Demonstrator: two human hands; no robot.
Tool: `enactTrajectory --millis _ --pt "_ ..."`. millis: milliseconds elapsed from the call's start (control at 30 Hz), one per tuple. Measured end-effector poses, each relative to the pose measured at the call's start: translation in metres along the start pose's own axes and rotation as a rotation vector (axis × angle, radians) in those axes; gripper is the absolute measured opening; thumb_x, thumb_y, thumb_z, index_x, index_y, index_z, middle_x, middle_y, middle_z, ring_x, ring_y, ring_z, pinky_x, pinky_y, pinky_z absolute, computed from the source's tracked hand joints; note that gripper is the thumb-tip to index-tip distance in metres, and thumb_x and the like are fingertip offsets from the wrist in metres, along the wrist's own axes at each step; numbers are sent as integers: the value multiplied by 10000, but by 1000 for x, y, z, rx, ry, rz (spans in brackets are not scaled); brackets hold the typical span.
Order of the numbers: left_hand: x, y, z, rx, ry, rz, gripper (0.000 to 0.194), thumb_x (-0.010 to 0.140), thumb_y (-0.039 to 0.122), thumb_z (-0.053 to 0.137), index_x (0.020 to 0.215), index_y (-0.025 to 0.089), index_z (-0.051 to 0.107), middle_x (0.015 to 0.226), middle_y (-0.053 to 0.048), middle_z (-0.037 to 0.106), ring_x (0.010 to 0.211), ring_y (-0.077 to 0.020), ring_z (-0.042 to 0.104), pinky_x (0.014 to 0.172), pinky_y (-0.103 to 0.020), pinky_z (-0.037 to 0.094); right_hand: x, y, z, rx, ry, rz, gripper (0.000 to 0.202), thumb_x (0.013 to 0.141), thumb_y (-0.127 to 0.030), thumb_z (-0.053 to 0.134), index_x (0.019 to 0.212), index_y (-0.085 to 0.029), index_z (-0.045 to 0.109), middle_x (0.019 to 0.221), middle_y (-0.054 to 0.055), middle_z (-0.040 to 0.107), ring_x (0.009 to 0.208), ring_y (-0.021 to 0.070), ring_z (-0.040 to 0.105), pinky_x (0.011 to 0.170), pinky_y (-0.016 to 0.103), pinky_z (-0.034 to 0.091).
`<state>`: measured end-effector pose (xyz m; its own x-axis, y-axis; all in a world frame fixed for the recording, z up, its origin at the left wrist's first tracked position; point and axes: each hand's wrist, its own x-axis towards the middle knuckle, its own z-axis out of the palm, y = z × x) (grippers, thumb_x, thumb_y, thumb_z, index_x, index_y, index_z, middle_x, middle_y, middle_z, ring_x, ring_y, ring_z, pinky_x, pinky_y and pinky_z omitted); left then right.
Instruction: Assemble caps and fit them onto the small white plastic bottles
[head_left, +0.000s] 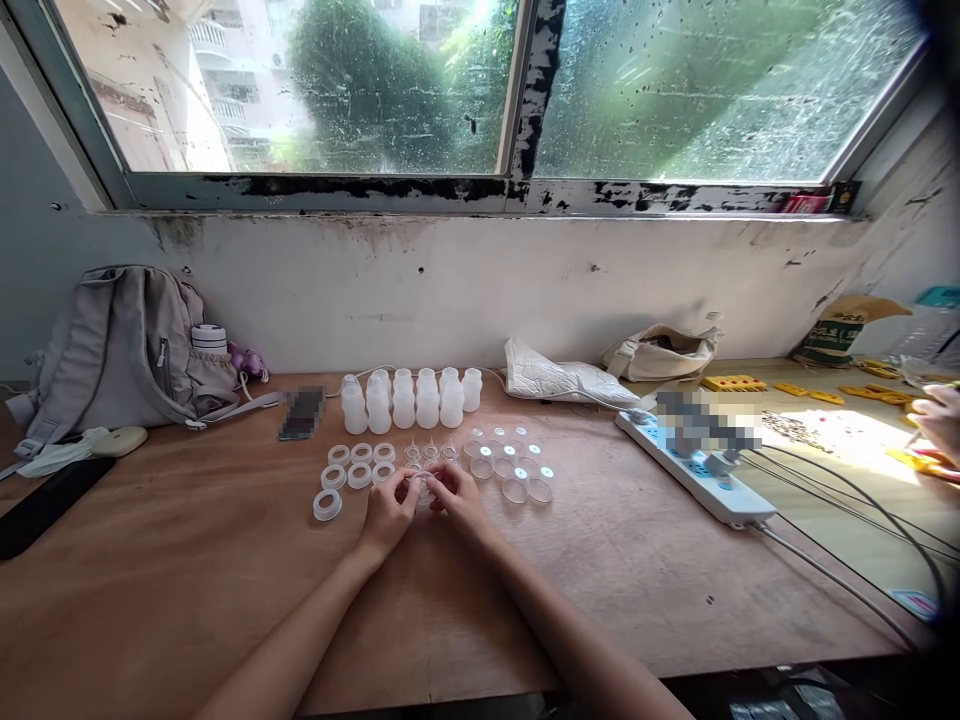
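Note:
My left hand (391, 508) and my right hand (456, 492) meet over the wooden table, their fingers pinched on a small clear part (422, 486) that they partly hide. Beyond them stand clear nipple-shaped pieces (430, 452). White translucent rings (327, 505) lie in rows to the left of my left hand. Clear round caps (514, 490), several with white discs, are spread to the right of my right hand. Frosted white bottles (403, 400) stand upright in a group behind the rings and nipple-shaped pieces.
Backpack (135, 345), phone (301, 413) and black case (52, 500) are left. A white padded package (562, 378), cloth bag (664, 352) and power strip (697, 475) with cables are right. Another person's hand (937, 420) is at the far right, near yellow parts (877, 393).

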<state>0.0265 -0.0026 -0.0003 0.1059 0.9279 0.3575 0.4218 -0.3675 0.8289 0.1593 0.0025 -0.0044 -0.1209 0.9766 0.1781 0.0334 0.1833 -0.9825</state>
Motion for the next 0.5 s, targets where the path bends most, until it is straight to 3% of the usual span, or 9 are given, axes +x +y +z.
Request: enactTrajectory --millis 500 --pt "2 -3 1 -85 -23 -63 172 744 309 493 692 152 540 473 39 503 406 -92 480 414 -193 361 -2 0 0 -144 -22 -105 170 769 -306 479 670 -169 500 519 -39 463 427 80 444 377 182 384"
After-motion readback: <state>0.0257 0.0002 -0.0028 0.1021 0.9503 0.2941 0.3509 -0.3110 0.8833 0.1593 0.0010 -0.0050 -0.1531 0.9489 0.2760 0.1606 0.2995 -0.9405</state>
